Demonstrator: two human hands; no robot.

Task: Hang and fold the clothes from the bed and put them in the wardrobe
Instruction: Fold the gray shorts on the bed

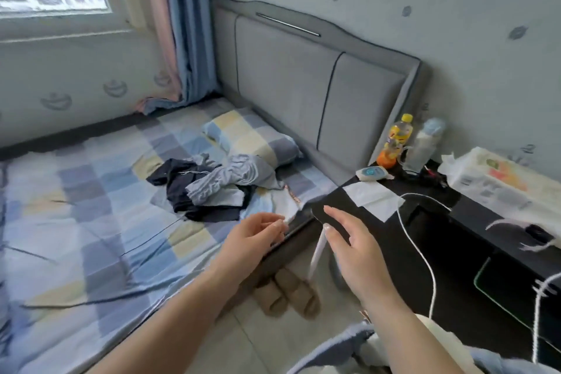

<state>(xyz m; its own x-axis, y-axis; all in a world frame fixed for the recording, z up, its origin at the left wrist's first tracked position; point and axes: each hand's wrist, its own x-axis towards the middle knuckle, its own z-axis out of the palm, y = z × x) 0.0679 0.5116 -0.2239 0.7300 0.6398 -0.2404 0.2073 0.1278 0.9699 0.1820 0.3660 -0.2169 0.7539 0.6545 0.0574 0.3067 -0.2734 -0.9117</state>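
Observation:
A small pile of clothes lies on the checked bed sheet (91,191) near the pillow (252,140): a dark garment (179,188) with grey-blue garments (221,182) crumpled on top of it. My left hand (258,234) hovers over the bed's edge just short of the pile, fingers loosely curled and holding nothing. My right hand (346,240) is beside it over the gap between bed and black table, fingers straight. A thin white strip (317,252) hangs blurred under its thumb; I cannot tell whether the hand holds it. No wardrobe is in view.
A black bedside table (425,237) at the right carries bottles (397,140), a tissue pack (501,182), a paper tissue and a white cable (422,252). Slippers (288,294) sit on the floor by the bed. A thin black cable (145,243) runs across the sheet.

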